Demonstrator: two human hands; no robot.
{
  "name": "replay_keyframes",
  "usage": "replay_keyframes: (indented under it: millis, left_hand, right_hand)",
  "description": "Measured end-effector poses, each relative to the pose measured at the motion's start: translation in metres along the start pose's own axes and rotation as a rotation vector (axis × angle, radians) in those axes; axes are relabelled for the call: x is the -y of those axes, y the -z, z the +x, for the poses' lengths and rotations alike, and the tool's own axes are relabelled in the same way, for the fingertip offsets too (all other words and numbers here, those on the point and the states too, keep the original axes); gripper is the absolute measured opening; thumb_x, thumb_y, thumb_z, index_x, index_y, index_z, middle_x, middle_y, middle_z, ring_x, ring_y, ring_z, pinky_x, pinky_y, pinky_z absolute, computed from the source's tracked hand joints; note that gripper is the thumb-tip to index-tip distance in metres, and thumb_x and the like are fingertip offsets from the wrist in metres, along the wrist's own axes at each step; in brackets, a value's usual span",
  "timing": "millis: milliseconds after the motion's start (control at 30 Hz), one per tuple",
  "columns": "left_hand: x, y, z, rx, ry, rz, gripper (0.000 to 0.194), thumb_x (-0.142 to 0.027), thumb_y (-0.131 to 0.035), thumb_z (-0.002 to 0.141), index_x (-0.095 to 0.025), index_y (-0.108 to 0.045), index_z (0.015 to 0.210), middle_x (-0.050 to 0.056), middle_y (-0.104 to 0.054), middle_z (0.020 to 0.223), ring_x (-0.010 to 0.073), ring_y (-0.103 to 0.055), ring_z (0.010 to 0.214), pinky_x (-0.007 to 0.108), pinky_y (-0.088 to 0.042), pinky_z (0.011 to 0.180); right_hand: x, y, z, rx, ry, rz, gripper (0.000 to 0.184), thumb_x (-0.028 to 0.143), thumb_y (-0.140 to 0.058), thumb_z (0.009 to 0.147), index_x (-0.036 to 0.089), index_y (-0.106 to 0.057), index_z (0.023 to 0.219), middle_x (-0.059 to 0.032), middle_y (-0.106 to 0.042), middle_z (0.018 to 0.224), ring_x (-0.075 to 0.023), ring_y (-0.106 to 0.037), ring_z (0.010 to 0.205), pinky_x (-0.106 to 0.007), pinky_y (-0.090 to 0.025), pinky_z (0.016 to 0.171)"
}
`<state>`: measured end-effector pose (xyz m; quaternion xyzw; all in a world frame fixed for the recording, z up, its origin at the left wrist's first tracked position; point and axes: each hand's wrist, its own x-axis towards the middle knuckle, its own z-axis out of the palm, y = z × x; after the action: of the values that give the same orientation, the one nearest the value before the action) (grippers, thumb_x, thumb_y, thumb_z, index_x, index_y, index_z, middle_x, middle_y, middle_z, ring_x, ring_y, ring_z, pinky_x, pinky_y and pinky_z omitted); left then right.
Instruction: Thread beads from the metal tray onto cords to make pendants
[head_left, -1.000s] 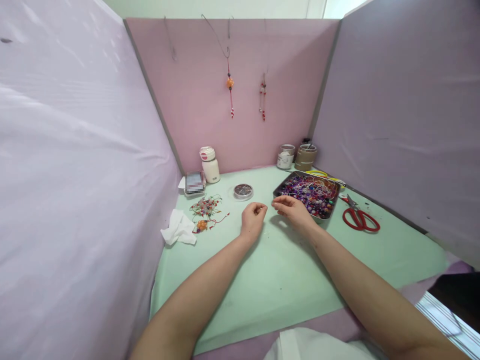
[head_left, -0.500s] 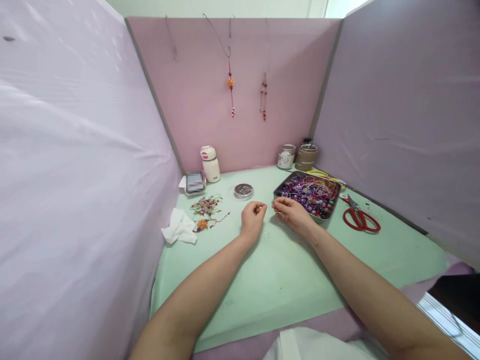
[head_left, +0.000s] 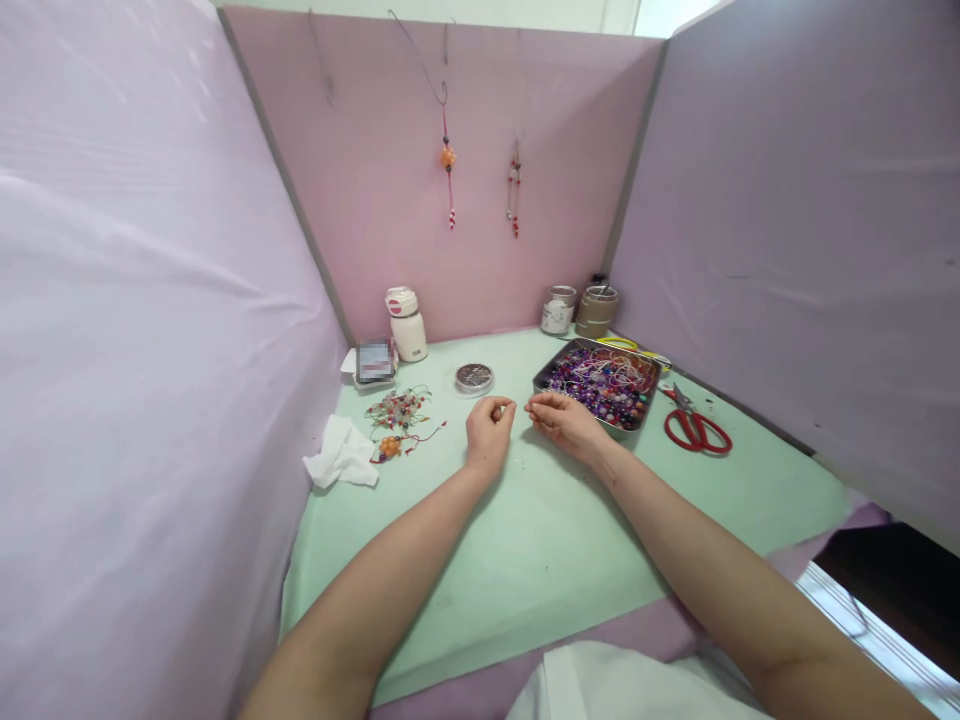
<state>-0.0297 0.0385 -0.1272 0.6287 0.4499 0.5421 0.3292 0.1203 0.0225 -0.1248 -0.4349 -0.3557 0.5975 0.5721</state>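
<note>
My left hand is closed in a pinch over the middle of the green table; whatever sits between thumb and forefinger is too small to make out. A short gap to its right, my right hand also pinches, fingertips pointing at the left hand, and its hold is just as hard to see. Right behind the right hand lies a metal tray heaped with purple and coloured beads and tangled thread. Beyond the left hand stands a small round clear dish with dark contents.
To the left are a pile of beaded strings, an orange bead ornament and a white tissue. Red-handled scissors lie at right. A white bottle and two jars stand at the back. Beaded ornaments hang on the pink wall.
The whole view has shifted slightly, so everything appears a little further left. Both hands keep the same pinched pose, close together.
</note>
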Motion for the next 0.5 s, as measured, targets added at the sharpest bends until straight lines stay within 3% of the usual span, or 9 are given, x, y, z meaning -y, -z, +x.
replay_keyframes:
  millis: [500]
  left_hand:
    - [-0.0036,0.0,-0.0022,0.015,-0.08,0.026,0.012,-0.027,-0.057,0.076,-0.017,-0.063,0.071,-0.003,-0.045,0.061,0.011,-0.042,0.061,0.025,-0.035,0.062]
  right_hand:
    - [-0.0024,0.0012,0.0023,0.044,-0.062,0.084,0.024,0.024,-0.081,0.06,0.019,-0.067,0.078,0.0,-0.068,0.079,-0.0071,-0.059,0.067,-0.018,-0.05,0.064]
